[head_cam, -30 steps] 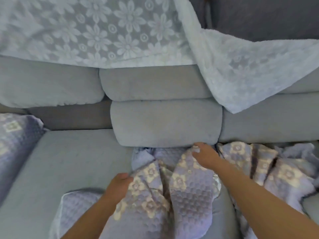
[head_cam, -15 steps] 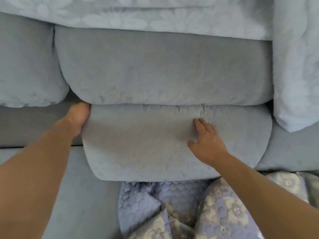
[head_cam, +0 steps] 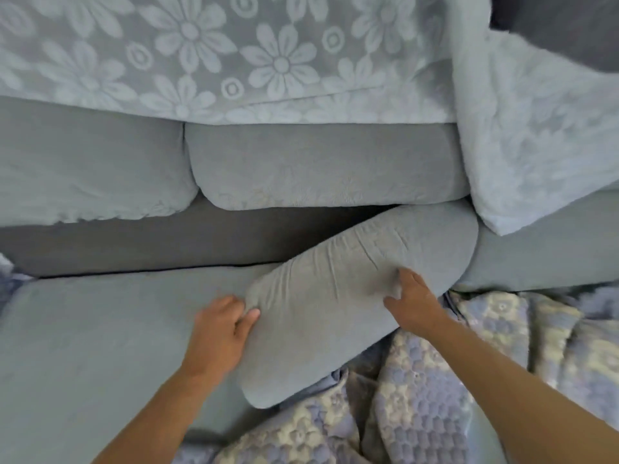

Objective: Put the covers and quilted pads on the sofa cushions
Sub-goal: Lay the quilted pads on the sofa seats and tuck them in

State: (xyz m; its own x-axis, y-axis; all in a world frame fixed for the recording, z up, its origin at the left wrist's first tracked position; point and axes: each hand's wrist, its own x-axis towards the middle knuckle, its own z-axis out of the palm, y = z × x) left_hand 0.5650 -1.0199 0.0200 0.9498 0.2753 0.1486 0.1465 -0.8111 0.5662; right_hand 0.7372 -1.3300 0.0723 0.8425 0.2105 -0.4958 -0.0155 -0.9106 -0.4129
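So I've got both hands on the loose back cushion (head_cam: 361, 296), the grey one, and it's sitting slanted across the sofa: its far end is up by the backrest on the right, its near end is down toward the front edge of the seat (head_cam: 93, 336). My left hand (head_cam: 219, 336) has the cushion's left edge pinched, thumb on top and fingers curled in against the fabric, which bunches into little creases there. My right hand (head_cam: 413, 304) is on the cushion's top face toward its right side, fingers bent and digging into the cover so the cloth puckers round them. The thumb is spread out to the left.

The cushion's lower right side lies over the quilted pad (head_cam: 418, 390), the lilac one with cream flowers, which is all rumpled up on the right half of the seat, down to the front edge. The left half of the seat is bare grey fabric.

Behind it, there's a dark gap along the backrest. Above the gap the upper back cushion (head_cam: 321, 165) is in place, with another one (head_cam: 87, 169) just beside it on the left. The pale flower-pattern cover (head_cam: 207, 51) hangs over the top of the backrest, and a corner of it (head_cam: 529, 155) droops down on the right, close to the cushion's far end.
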